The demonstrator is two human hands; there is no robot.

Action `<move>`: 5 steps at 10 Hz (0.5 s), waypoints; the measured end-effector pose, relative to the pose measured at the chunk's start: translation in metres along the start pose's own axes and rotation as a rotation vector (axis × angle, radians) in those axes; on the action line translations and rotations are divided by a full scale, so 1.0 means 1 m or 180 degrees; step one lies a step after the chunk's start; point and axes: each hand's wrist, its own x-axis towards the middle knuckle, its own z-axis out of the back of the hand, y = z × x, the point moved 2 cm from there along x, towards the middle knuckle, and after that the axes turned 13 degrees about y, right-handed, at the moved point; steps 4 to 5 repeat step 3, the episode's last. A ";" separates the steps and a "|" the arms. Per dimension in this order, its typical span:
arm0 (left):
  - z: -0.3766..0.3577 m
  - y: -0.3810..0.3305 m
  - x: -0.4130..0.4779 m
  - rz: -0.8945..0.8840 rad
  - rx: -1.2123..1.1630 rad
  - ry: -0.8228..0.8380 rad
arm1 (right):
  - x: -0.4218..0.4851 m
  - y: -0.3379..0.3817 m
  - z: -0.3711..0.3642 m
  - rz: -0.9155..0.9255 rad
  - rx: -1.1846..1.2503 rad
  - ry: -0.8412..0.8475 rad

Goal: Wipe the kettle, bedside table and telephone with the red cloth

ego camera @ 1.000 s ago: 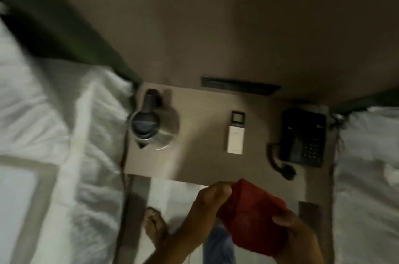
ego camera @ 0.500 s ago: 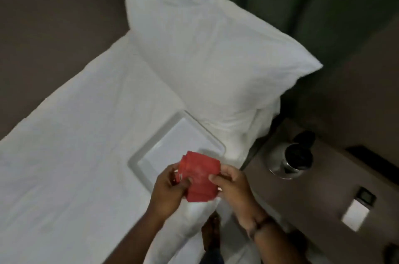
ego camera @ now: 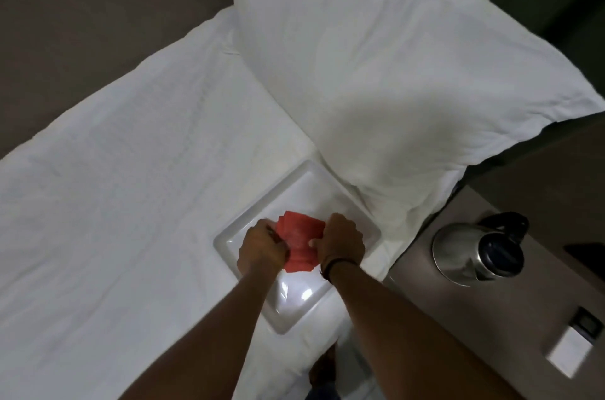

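A folded red cloth point(ego camera: 299, 244) sits low over a white tray point(ego camera: 291, 304) that lies on the bed. My left hand point(ego camera: 262, 249) grips the cloth's left side and my right hand point(ego camera: 342, 240) grips its right side. Whether the cloth rests on the tray I cannot tell. To the right, a steel kettle point(ego camera: 458, 255) with a dark lid stands on the brown bedside table point(ego camera: 510, 317). The telephone is out of view.
A large white pillow point(ego camera: 393, 72) leans at the head of the bed, beside the tray. White sheets point(ego camera: 131, 203) cover the bed. A small white remote point(ego camera: 569, 353) lies on the table's right part. My foot point(ego camera: 322, 370) shows on the floor below.
The view swung from the bedside table to the bed. Both hands carried the red cloth left and forward, down over the white tray.
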 end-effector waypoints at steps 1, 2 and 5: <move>-0.006 0.001 -0.005 -0.0119 0.0446 -0.0439 | 0.001 0.000 0.007 0.0231 -0.0539 0.0000; -0.006 -0.007 -0.017 -0.0144 0.1034 -0.0763 | -0.013 -0.002 0.015 0.0293 -0.0492 0.0045; -0.006 -0.017 -0.046 -0.0469 0.1366 -0.1021 | -0.056 -0.013 0.028 0.0449 0.0538 -0.0293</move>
